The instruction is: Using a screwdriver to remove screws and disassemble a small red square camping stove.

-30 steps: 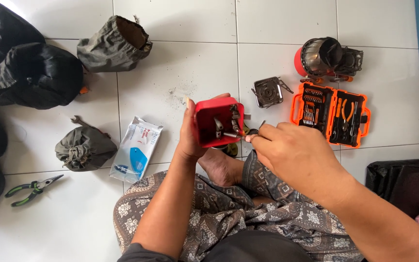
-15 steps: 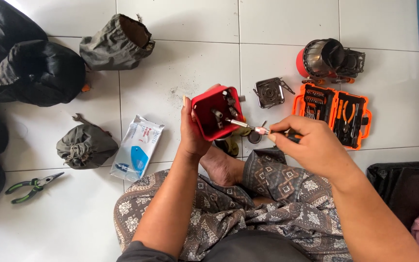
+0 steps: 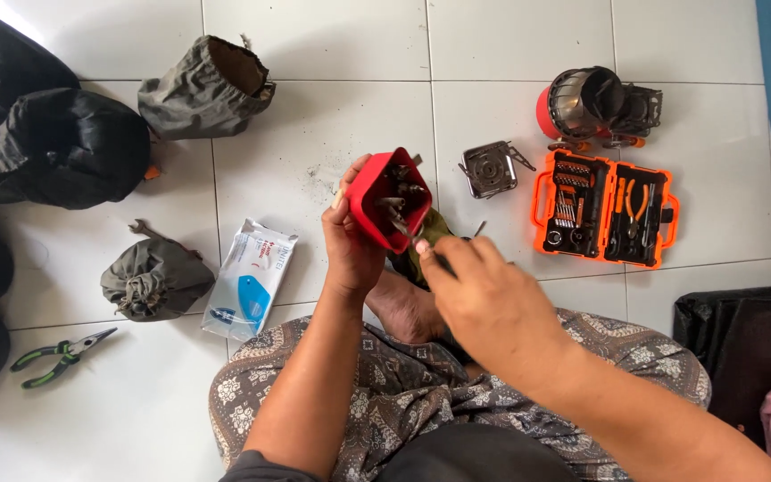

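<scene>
red housing is held up over the floor centre by left hand | right hand, drawn back before, is returned, pinching thin tool into it | work is continued

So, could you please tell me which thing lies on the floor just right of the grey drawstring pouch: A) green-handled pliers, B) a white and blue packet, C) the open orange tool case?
B: the white and blue packet lies beside the grey drawstring pouch, on its right.
</scene>
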